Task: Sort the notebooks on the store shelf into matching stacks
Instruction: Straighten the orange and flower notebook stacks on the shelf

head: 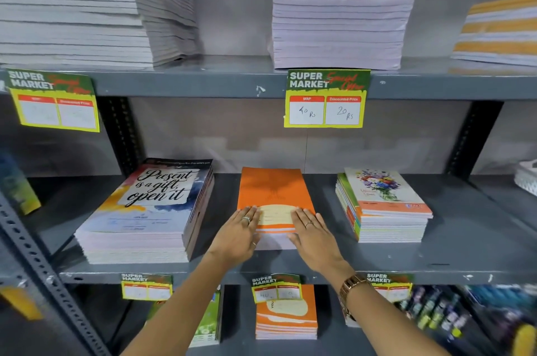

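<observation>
A stack of orange notebooks (271,190) lies in the middle of the grey middle shelf (290,265). My left hand (236,235) rests flat on its front left corner, fingers spread. On the front right corner my right hand (315,235) lies flat the same way. Neither hand grips anything. To the left stands a taller stack with a "Present is a gift, open it" cover (145,210). A stack with a flower-bouquet cover (383,204) sits to the right.
Tall stacks of pale notebooks (340,18) fill the upper shelf, with an orange-striped stack (499,32) at far right. Price tags (325,99) hang from the shelf edges. The lower shelf holds more orange notebooks (286,318), green ones (207,323) and pens (436,312).
</observation>
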The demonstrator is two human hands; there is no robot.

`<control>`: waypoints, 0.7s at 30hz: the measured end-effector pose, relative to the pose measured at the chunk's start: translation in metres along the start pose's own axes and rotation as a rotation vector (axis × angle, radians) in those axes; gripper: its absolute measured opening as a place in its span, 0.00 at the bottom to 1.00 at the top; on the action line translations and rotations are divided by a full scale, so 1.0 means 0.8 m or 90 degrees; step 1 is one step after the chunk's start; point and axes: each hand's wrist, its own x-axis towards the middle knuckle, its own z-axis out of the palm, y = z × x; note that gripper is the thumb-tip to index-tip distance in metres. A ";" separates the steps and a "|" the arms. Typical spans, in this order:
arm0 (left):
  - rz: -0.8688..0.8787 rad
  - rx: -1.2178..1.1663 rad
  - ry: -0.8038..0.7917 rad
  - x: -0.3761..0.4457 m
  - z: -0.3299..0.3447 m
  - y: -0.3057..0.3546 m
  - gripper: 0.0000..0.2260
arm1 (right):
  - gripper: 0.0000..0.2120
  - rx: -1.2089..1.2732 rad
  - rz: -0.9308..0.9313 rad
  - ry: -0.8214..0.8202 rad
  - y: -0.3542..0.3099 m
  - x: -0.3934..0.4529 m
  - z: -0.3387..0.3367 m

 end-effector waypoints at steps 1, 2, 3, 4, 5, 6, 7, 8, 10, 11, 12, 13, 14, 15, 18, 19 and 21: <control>-0.003 0.002 0.002 0.000 0.000 0.000 0.26 | 0.27 0.003 0.001 -0.001 -0.001 0.000 -0.001; -0.006 0.004 0.003 0.001 0.001 -0.001 0.26 | 0.26 0.006 0.003 -0.002 -0.002 0.000 -0.003; -0.007 0.005 0.003 0.002 0.001 -0.001 0.26 | 0.26 0.007 0.003 -0.005 -0.002 0.000 -0.003; -0.008 0.005 0.003 0.002 0.001 -0.002 0.26 | 0.26 0.006 0.003 -0.008 -0.003 0.000 -0.004; -0.009 0.005 0.004 0.002 0.000 -0.002 0.26 | 0.25 0.007 0.003 -0.010 -0.004 0.000 -0.005; -0.010 0.006 0.006 0.003 0.001 -0.003 0.26 | 0.25 0.005 0.002 -0.009 -0.005 0.001 -0.005; -0.012 0.005 0.008 0.003 0.001 -0.003 0.26 | 0.25 0.000 0.001 -0.006 -0.005 0.001 -0.006; -0.014 0.004 0.010 0.002 0.001 -0.003 0.26 | 0.25 -0.004 0.000 -0.002 -0.006 0.001 -0.006; -0.019 0.002 0.013 0.002 0.001 -0.003 0.26 | 0.25 -0.008 -0.001 0.001 -0.007 0.000 -0.007; -0.019 0.002 0.015 0.002 0.001 -0.003 0.26 | 0.25 -0.008 -0.001 0.000 -0.008 0.000 -0.007; -0.019 0.004 0.017 0.002 0.002 -0.003 0.26 | 0.25 -0.008 -0.001 0.000 -0.008 0.000 -0.007; -0.018 0.006 0.019 0.002 0.002 -0.003 0.26 | 0.25 -0.013 -0.001 0.001 -0.009 0.000 -0.008; -0.017 0.006 0.021 0.002 0.001 -0.003 0.26 | 0.25 -0.019 -0.001 0.002 -0.009 0.000 -0.008; -0.017 0.001 0.023 0.002 0.001 -0.003 0.26 | 0.25 -0.021 0.000 0.003 -0.009 0.000 -0.008; -0.020 -0.031 0.036 0.000 0.000 -0.001 0.25 | 0.25 -0.022 0.005 0.007 -0.009 0.000 -0.006; -0.023 -0.045 0.042 -0.002 0.000 -0.001 0.25 | 0.25 -0.024 0.006 0.008 -0.010 0.000 -0.006; -0.025 -0.057 0.051 -0.002 -0.001 0.000 0.25 | 0.25 -0.028 0.008 0.011 -0.009 0.000 -0.004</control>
